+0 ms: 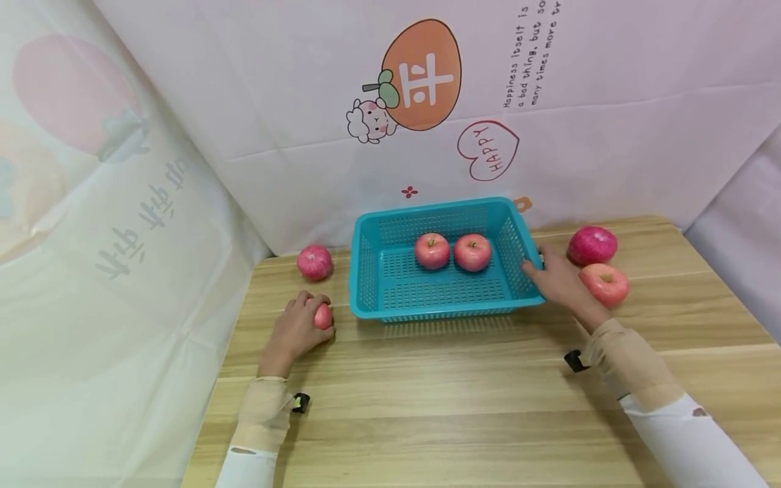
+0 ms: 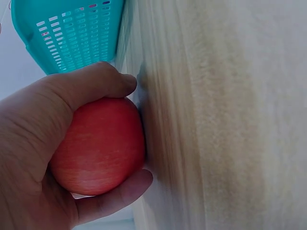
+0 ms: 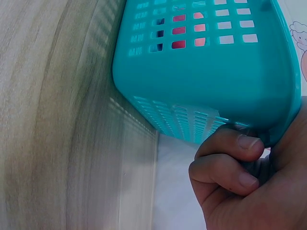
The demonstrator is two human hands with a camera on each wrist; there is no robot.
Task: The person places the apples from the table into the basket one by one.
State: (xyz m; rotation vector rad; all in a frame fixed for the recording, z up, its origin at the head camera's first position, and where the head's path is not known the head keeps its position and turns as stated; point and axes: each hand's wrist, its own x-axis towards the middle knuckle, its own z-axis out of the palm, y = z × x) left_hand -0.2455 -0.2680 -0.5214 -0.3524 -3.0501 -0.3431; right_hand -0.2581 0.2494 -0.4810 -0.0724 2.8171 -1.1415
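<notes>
The left hand (image 1: 299,327) is clasped round an apple (image 2: 103,148) at the surface of the bench (image 1: 427,407), left of the blue basket (image 1: 448,311); well apart from it, the right hand (image 1: 560,279) grips the basket's right rim. Two apples (image 1: 432,252) sit inside. A pink fruit (image 1: 314,263) lies beyond the left hand, a darker fruit (image 1: 592,245) and a loose apple (image 1: 605,285) near the right.

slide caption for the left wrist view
A red apple in the left hand's grip, near a teal basket on a wooden tabletop.
</notes>
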